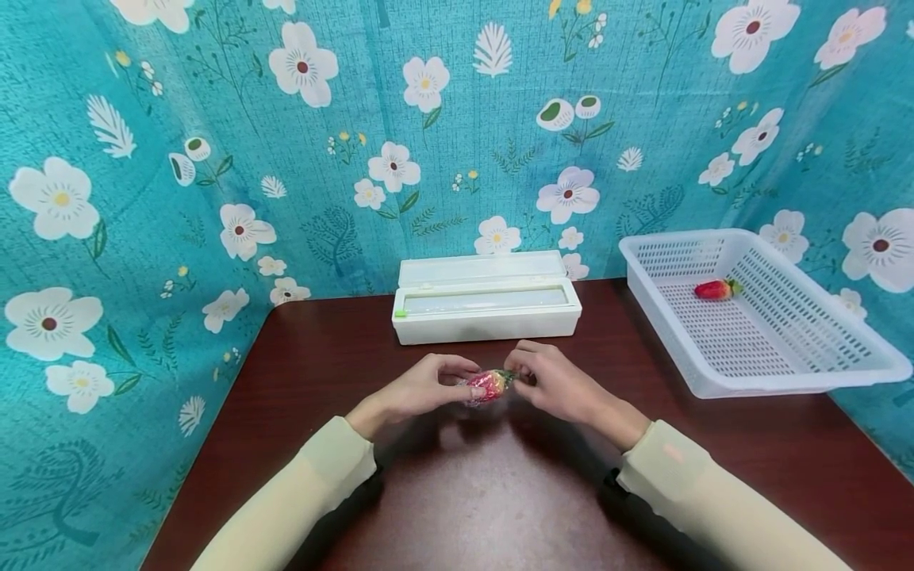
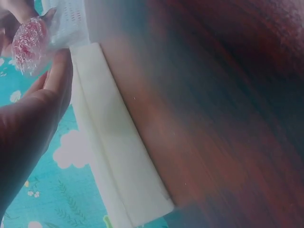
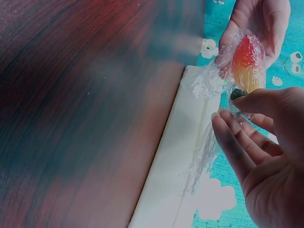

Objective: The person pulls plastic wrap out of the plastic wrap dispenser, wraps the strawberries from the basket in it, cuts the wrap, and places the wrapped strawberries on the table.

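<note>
The white box (image 1: 493, 327) sits on the dark reddish-brown worktop (image 1: 471, 507), its clear lid (image 1: 481, 271) raised at the back and a small green piece (image 1: 401, 313) at its left end. Just in front of the box, on the person's side, is a red strawberry (image 1: 489, 386) wrapped in crinkled clear film (image 3: 203, 86). The left hand (image 1: 421, 388) holds its red end between thumb and fingers; the right hand (image 1: 560, 386) has thumb and fingers together, pinching the film at its green, leafy end, and loose film trails from there in the right wrist view. Both hands come from light sleeves (image 1: 307, 476), also in front of the box. To the right of the box, apart from it, is a white perforated basket (image 1: 807, 382) with a second strawberry (image 1: 714, 290), red with a green top, lying inside. Behind the box hangs a turquoise cloth (image 1: 464, 119) printed with white flowers.
</note>
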Available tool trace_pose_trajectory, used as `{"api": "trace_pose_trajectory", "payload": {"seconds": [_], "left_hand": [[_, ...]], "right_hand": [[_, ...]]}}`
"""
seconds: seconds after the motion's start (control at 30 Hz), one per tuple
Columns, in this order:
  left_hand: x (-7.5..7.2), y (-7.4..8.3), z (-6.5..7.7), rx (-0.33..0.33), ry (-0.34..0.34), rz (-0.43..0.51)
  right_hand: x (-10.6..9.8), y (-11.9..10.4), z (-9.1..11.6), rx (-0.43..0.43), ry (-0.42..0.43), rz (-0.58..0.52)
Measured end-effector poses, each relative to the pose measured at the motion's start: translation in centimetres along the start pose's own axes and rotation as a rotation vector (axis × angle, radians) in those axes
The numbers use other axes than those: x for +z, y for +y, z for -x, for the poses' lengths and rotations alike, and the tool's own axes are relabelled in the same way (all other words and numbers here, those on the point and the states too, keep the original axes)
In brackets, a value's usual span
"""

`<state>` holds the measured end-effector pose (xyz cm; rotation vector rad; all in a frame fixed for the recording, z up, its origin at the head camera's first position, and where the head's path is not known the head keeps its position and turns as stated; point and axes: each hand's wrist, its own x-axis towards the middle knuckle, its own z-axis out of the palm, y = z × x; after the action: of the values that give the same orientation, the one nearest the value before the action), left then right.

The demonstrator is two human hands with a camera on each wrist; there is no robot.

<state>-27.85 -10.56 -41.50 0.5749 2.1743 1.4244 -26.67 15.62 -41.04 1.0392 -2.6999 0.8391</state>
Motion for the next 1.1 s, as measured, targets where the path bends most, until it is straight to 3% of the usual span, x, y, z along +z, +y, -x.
{"api": "trace_pose_trajectory", "payload": {"seconds": [0.33, 0.5, 0.7, 0.93, 1.1], "left_hand": [[0.03, -0.1, -0.24, 0.066, 0.047, 0.013], [0.24, -0.12, -0.21, 0.033, 0.094, 0.105], [0.38, -0.14, -0.12, 0.009, 0.099, 0.184], [0.47, -0.35, -0.2, -0.056, 0.096, 0.163], [0.68, -0.5, -0.2, -0.058, 0.106, 0.149]], "right_hand": [[0.07, -0.14, -0.02, 0.027, 0.003, 0.002], [0.13, -0.3, -0.06, 0.035, 0.005, -0.011], [0.24, -0.45, -0.11, 0.046, 0.004, -0.035], [0.45, -0.54, -0.14, 0.045, -0.003, -0.058], [0.59, -0.51, -0.15, 0.044, -0.003, -0.048]]}}
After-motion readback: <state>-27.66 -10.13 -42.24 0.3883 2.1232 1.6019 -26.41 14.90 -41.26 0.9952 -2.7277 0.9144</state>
